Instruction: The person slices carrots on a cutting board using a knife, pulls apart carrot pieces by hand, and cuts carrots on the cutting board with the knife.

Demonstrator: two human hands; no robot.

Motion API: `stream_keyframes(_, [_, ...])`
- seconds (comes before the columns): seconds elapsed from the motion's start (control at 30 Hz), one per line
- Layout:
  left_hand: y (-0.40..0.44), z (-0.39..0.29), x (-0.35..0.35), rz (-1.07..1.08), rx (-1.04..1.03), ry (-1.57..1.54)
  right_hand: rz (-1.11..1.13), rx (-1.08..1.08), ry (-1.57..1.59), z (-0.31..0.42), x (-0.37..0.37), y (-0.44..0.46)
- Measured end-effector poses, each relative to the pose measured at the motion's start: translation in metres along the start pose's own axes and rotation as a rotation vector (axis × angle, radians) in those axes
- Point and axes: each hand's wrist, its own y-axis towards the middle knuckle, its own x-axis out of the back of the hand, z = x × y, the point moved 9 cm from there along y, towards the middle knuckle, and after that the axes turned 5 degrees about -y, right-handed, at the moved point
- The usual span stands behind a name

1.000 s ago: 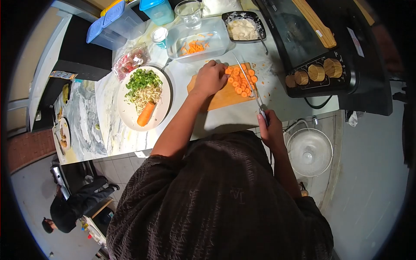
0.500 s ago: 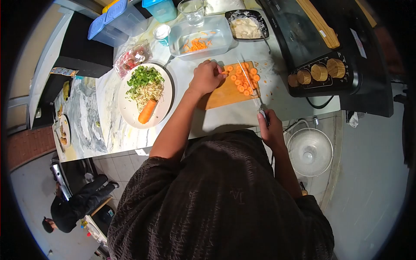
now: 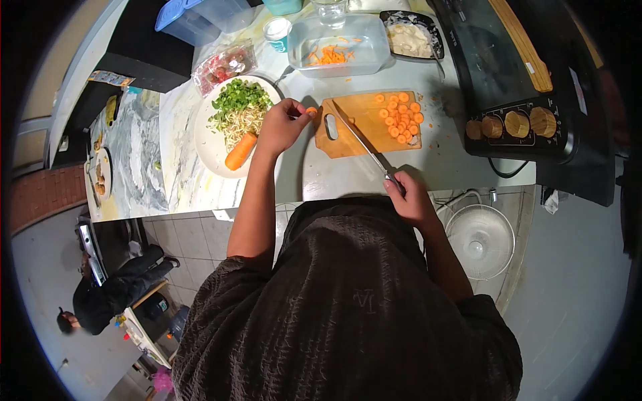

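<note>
Between the fingertips of my left hand (image 3: pixel 281 125) is a small carrot piece (image 3: pixel 311 110), raised just left of the wooden cutting board (image 3: pixel 348 144). My right hand (image 3: pixel 409 197) grips a knife (image 3: pixel 364 142) by its handle, the blade slanting up and left over the board. Carrot slices (image 3: pixel 402 119) lie in a loose cluster on the board's right half. Beside my left wrist, a pale plate (image 3: pixel 208 157) bears chopped greens (image 3: pixel 241 97), bean sprouts (image 3: pixel 244 122) and a thick carrot chunk (image 3: pixel 241 151).
Behind the board stands a clear container (image 3: pixel 371 63) with carrot shreds. A black dish (image 3: pixel 438 50) of pale batter, a white cup (image 3: pixel 277 30) and a plastic packet (image 3: pixel 227 65) are nearby. A black appliance with wooden knobs (image 3: pixel 516 124) is right. Another person (image 3: pixel 114 291) is lower left.
My left hand has drawn away leftward from the board with the carrot piece. The knife has swung left, off the slices to the board's left part. The view has shifted slightly.
</note>
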Motion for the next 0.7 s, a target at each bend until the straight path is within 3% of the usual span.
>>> stream_keyframes(0.23, [-0.008, -0.003, -0.008, 0.041, -0.020, 0.014, -0.043, -0.037, -0.048, 0.000, 0.001, -0.001])
stream_keyframes(0.3, [-0.009, -0.008, -0.015, 0.065, -0.015, 0.015, -0.064, -0.154, -0.126, -0.008, 0.007, -0.004])
stream_keyframes(0.6, [-0.001, -0.027, -0.089, 0.319, 0.002, 0.038, -0.221, -0.106, -0.062, -0.012, 0.022, -0.022])
stream_keyframes(0.7, [0.001, -0.030, -0.093, 0.210, -0.198, 0.124, -0.253, -0.139, -0.132, -0.010, 0.022, -0.026])
